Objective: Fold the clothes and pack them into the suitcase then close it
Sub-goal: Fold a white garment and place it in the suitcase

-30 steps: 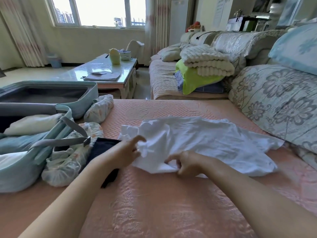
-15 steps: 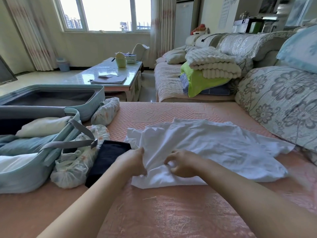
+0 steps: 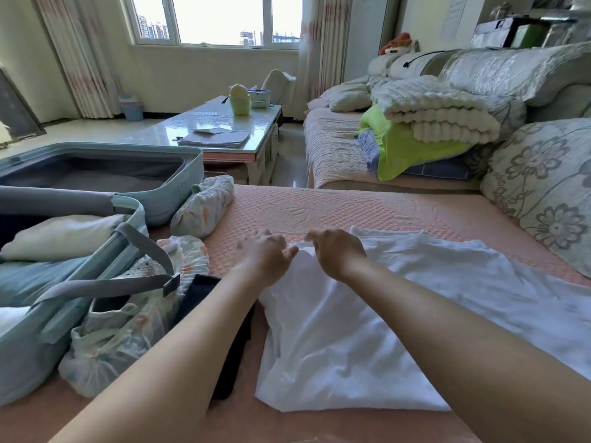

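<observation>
At my left the pale blue suitcase (image 3: 179,196) lies open on the pink quilted cover (image 3: 351,209), already holding folded clothes (image 3: 64,233). Two floral bundles (image 3: 128,330) and a dark garment (image 3: 236,343) wait just beside it, close to hand for packing. My left hand (image 3: 268,255) sits at the top corner of the white garment (image 3: 367,321), thumb against the cloth, though blur hides whether its fingers actually grip. My right hand (image 3: 339,251), just beside it, pinches the same top edge with curled fingers, I judge to draw the garment flat for folding; it sprawls rightward, unfolded, outside the suitcase.
</observation>
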A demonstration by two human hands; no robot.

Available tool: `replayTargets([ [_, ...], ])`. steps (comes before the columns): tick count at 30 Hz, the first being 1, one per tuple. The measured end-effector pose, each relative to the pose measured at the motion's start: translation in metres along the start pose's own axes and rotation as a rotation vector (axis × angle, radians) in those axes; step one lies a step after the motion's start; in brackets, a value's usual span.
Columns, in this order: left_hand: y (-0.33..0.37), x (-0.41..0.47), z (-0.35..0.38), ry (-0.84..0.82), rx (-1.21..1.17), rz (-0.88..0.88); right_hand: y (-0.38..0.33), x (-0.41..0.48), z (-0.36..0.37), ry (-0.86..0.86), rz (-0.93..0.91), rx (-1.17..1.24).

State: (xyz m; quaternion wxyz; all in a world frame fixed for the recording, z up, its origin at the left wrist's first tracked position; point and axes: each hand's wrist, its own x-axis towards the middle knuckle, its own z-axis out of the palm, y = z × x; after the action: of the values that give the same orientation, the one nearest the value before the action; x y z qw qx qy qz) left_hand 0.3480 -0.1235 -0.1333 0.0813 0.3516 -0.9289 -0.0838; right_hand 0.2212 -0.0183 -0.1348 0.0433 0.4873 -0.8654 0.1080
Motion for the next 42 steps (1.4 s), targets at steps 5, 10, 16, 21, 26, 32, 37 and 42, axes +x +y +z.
replayTargets([
  [5,0.006,0.023,0.019,-0.066,0.008,-0.124,0.018,0.042,0.022,-0.229,0.075,-0.043],
  [10,-0.001,0.035,0.015,0.198,-0.340,-0.086,0.031,0.054,0.032,0.094,0.157,0.276],
  [16,-0.020,0.038,0.023,-0.070,-0.369,-0.110,0.017,0.057,0.039,0.028,0.131,0.319],
  [21,-0.027,0.032,0.025,-0.048,-0.233,-0.044,0.004,0.059,0.036,-0.081,0.062,0.518],
  [26,-0.029,0.028,0.030,-0.001,-0.329,-0.030,-0.005,0.074,0.034,-0.213,0.070,0.471],
  [32,-0.032,0.027,0.029,0.034,-0.464,-0.040,-0.006,0.084,0.032,-0.259,0.127,0.527],
  [37,-0.037,0.028,0.032,-0.023,-0.425,-0.060,-0.009,0.091,0.037,0.068,0.247,0.747],
  [42,-0.038,0.034,0.026,-0.072,-0.207,-0.138,-0.014,0.084,0.043,0.004,0.126,0.614],
])
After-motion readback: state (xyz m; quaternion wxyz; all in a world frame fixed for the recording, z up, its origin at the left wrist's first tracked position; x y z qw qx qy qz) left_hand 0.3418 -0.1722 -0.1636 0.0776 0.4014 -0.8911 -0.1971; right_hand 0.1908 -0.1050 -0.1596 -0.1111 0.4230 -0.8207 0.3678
